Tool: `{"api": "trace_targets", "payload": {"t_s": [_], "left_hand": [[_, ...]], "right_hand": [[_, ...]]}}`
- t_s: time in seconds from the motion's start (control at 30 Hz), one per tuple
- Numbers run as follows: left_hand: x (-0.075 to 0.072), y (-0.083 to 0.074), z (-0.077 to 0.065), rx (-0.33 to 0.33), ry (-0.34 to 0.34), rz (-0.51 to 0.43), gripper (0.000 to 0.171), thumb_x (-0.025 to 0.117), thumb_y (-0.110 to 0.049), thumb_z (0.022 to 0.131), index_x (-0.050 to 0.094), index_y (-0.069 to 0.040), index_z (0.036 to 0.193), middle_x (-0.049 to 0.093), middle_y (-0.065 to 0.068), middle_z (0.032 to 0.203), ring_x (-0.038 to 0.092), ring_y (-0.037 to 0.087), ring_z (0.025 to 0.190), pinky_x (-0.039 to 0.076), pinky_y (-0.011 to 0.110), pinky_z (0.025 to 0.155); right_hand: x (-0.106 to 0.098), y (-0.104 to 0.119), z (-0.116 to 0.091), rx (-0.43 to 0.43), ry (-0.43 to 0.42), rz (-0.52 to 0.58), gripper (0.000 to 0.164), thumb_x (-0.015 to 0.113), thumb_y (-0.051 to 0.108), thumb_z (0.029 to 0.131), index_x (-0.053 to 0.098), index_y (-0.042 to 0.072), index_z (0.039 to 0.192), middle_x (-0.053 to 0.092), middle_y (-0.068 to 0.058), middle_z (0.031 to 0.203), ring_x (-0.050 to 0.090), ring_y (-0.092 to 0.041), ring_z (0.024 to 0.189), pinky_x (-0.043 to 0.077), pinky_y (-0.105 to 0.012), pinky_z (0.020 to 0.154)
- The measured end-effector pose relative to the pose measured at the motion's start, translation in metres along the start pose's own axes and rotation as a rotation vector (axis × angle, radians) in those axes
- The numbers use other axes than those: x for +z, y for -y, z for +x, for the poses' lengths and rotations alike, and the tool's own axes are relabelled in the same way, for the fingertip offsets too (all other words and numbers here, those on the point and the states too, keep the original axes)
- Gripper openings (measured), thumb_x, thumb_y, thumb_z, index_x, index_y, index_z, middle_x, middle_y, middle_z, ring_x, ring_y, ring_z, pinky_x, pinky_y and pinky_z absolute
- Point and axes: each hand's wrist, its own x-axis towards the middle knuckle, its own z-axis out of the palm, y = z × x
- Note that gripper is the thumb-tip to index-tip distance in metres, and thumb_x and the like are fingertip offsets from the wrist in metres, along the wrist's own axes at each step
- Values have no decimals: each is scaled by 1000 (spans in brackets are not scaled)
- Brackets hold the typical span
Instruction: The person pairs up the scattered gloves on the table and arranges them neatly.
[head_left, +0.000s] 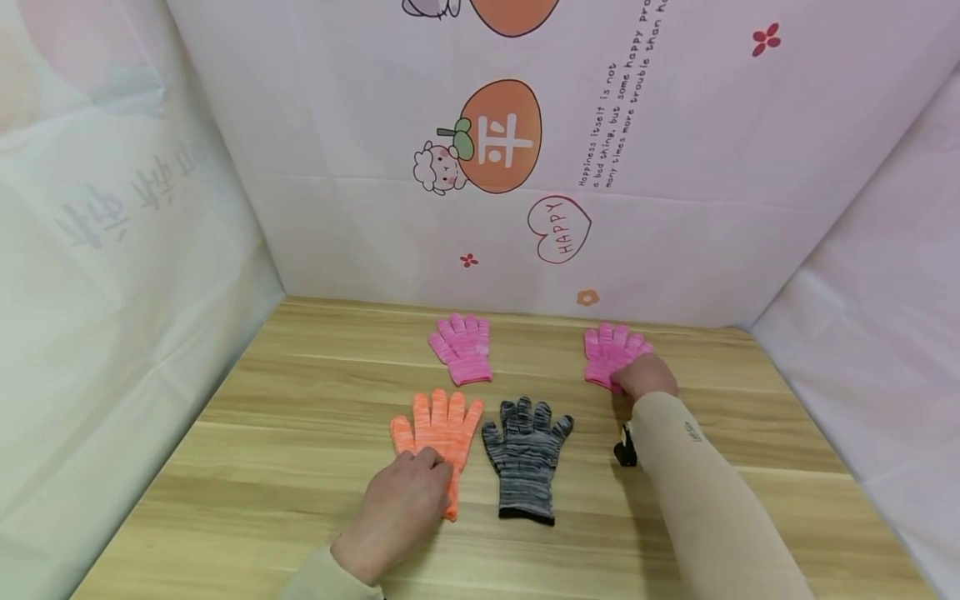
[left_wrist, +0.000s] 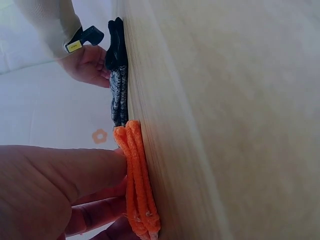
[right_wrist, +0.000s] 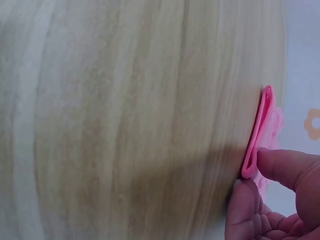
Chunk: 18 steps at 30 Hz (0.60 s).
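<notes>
My left hand rests over the palm and cuff of an orange knit glove, covering part of it. In the left wrist view, thumb and fingers touch the upper side of the orange glove, which lies on the table. At the back right, my right hand pinches the cuff corner of a pink glove. The right wrist view shows the thumb on top of that pink cuff and a finger at its lower edge. Between the hands lies a grey-and-black striped glove, fingers pointing away.
Another pink glove lies flat at the back, behind the orange one. The wooden table is bounded by a printed cloth back wall and white cloth sides. A black wrist device shows under the right sleeve.
</notes>
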Motion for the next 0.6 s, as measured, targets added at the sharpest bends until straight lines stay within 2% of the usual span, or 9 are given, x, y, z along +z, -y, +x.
{"api": "trace_targets", "payload": {"t_s": [0.17, 0.4, 0.6], "left_hand": [[0, 0, 0, 1, -4, 5, 16, 81, -25, 88, 73, -14, 96, 60, 0, 89, 47, 17, 65, 42, 28, 55], [1, 0, 0, 17, 0, 23, 14, 80, -25, 89, 74, -14, 95, 60, 0, 88, 44, 15, 64, 41, 28, 57], [0, 0, 0, 27, -7, 45, 13, 80, -25, 89, 73, -14, 93, 60, -1, 87, 45, 15, 65, 41, 29, 59]], "right_hand": [[0, 0, 1, 5, -4, 30, 36, 68, 31, 93, 62, -5, 88, 63, -20, 90, 61, -30, 82, 55, -44, 78], [1, -1, -4, 36, 0, 94, 56, 67, 33, 93, 57, -18, 116, 59, -29, 110, 57, -36, 99, 52, -51, 96], [-3, -3, -7, -2, 2, 106, 53, 66, 26, 89, 56, -17, 117, 58, -31, 114, 57, -39, 99, 52, -48, 90]]}}
